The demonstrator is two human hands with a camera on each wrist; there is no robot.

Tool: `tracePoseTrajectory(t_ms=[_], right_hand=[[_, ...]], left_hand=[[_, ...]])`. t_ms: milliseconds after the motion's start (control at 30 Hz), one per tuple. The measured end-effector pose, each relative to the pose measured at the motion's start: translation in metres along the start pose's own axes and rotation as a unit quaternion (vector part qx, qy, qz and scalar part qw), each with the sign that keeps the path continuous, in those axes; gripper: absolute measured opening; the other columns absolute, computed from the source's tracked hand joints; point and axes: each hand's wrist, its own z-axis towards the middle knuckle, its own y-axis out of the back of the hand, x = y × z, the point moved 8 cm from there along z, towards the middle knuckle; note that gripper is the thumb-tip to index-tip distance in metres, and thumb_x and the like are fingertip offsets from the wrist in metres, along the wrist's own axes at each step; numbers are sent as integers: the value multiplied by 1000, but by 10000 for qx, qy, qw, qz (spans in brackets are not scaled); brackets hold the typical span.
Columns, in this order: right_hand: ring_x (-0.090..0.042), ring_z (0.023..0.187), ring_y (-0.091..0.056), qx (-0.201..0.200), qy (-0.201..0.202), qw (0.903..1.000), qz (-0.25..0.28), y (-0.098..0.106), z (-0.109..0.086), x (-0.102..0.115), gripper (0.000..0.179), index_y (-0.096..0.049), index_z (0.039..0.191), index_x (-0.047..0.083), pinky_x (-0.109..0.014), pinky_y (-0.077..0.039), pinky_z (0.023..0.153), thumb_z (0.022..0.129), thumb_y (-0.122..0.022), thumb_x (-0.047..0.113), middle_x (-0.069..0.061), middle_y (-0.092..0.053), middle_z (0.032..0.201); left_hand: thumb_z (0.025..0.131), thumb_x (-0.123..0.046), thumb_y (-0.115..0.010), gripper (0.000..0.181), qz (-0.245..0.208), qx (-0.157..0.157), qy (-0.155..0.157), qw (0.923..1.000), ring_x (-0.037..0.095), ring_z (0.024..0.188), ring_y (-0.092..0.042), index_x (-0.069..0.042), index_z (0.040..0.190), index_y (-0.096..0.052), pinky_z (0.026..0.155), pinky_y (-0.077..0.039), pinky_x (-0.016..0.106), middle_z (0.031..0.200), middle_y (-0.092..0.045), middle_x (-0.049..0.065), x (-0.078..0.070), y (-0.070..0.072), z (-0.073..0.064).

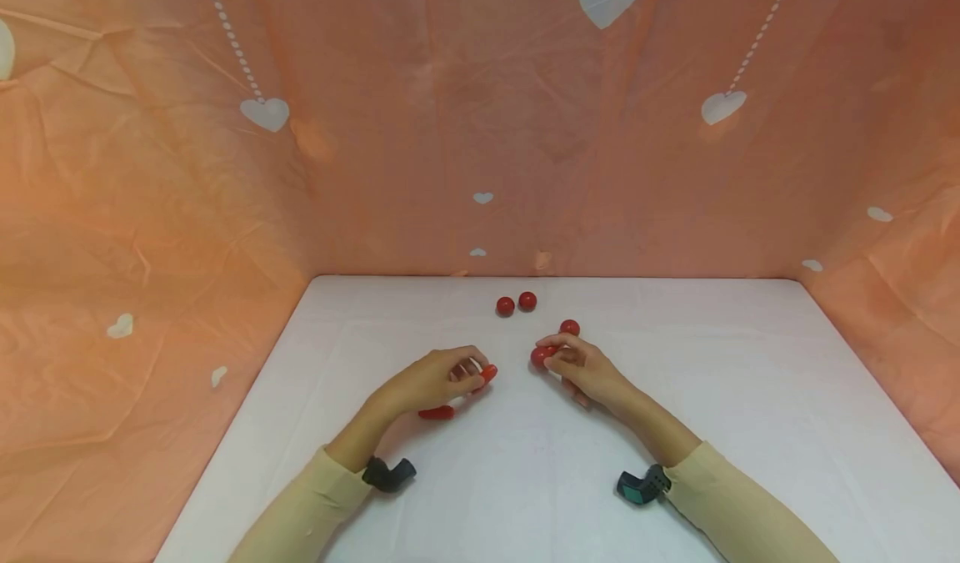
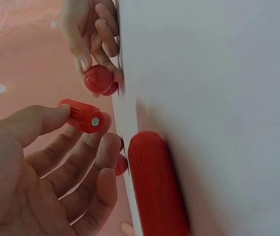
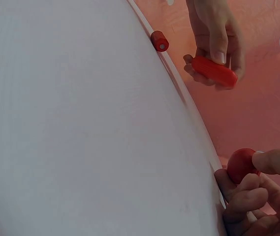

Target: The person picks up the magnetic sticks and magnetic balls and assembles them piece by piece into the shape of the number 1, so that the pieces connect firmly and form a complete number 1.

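My left hand (image 1: 438, 379) pinches a short red rod (image 1: 488, 374) between thumb and fingers, raised over the white table. A small silvery disc shows on one end of this rod in the left wrist view. A similar red rod (image 1: 437, 413) lies on the table below that hand, large in the left wrist view. To the right, my right hand (image 1: 592, 373) holds a glossy red ball (image 1: 540, 357) between thumb and fingers, low over the table. Just beyond its fingers sits another red ball (image 1: 570, 328). A gap separates the two hands.
Two more red balls, a left one (image 1: 506, 306) and a right one (image 1: 527, 301), sit side by side toward the back of the white table (image 1: 750, 379). Orange cloth (image 1: 420, 129) with pale hearts hangs behind and at both sides. Each wrist wears a dark camera mount.
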Motion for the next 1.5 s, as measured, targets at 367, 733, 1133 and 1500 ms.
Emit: tracePoseTrajectory(t_ms=[367,733,1133,1500], right_hand=[[-18,50,-44,13,-42,10000,-23,0,-1,2,35,-62,143,15,-22,-39,45,109,-65,22,-12,-64,93],[-18,49,-44,-20,45,10000,-66,0,-1,2,34,-62,142,15,-22,-39,45,109,-65,21,-11,-63,90],[-16,48,-43,-23,92,9999,-36,1,1,2,33,-62,142,14,-22,-39,44,109,-64,20,-11,-64,91],[-15,49,-45,4,50,10000,-38,0,-1,3,35,-62,143,12,-22,-40,45,109,-64,19,-11,-65,93]], left_hand=[[106,-31,-70,18,-102,3,-14,9999,10,92,-67,-24,122,-72,85,-57,35,93,-73,-12,-4,-8,13],[105,-35,-71,23,-124,43,-6,9999,10,80,-68,-22,123,-73,80,-56,34,87,-73,-8,-13,-17,26],[103,-37,-74,25,111,15,334,9994,12,73,-67,-20,122,-75,73,-53,33,84,-72,-7,-25,-21,37],[102,-35,-76,26,-33,-40,570,9984,13,72,-69,-16,119,-74,71,-50,32,83,-72,-5,-30,-28,45]])
